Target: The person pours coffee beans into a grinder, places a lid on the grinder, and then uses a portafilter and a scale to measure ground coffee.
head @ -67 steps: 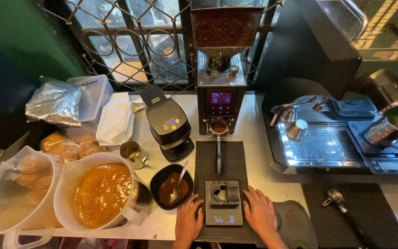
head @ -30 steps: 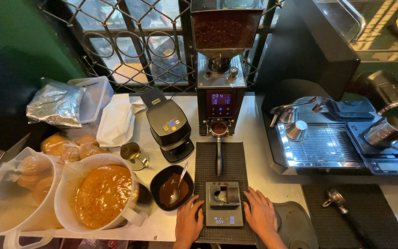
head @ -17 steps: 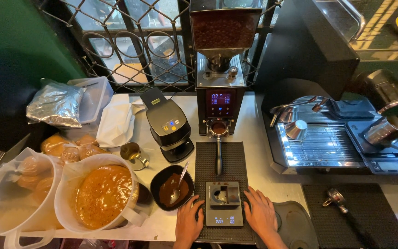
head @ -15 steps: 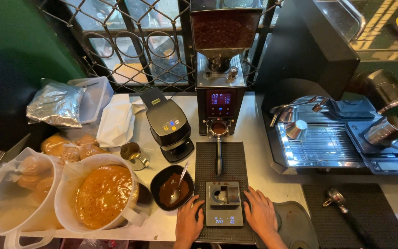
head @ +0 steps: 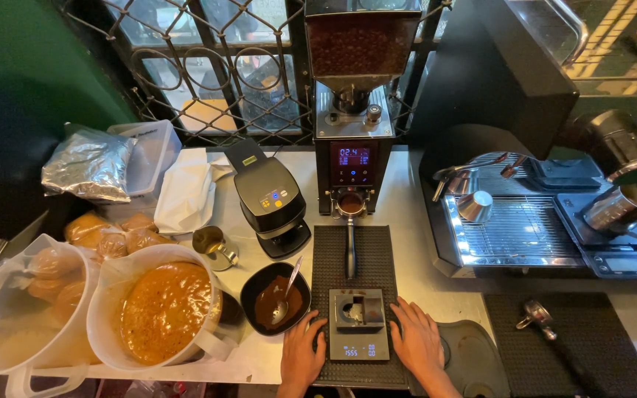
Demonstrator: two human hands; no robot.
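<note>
Both hands lie flat and empty, left hand (head: 301, 354) and right hand (head: 416, 341) flanking the small digital scale (head: 359, 333); wrists are cut off below. A crumpled silver foil bag (head: 90, 163) sits far left on the tabletop (head: 407, 221).

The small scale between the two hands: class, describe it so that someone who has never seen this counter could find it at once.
Start at the tall coffee grinder with beans in its hopper and follow the dark ribbed mat toward the person. At its near end sits the small scale, flanked by the left hand and right hand. Unlike the round black bowl beside it, it is grey, rectangular, with a lit display.
</note>
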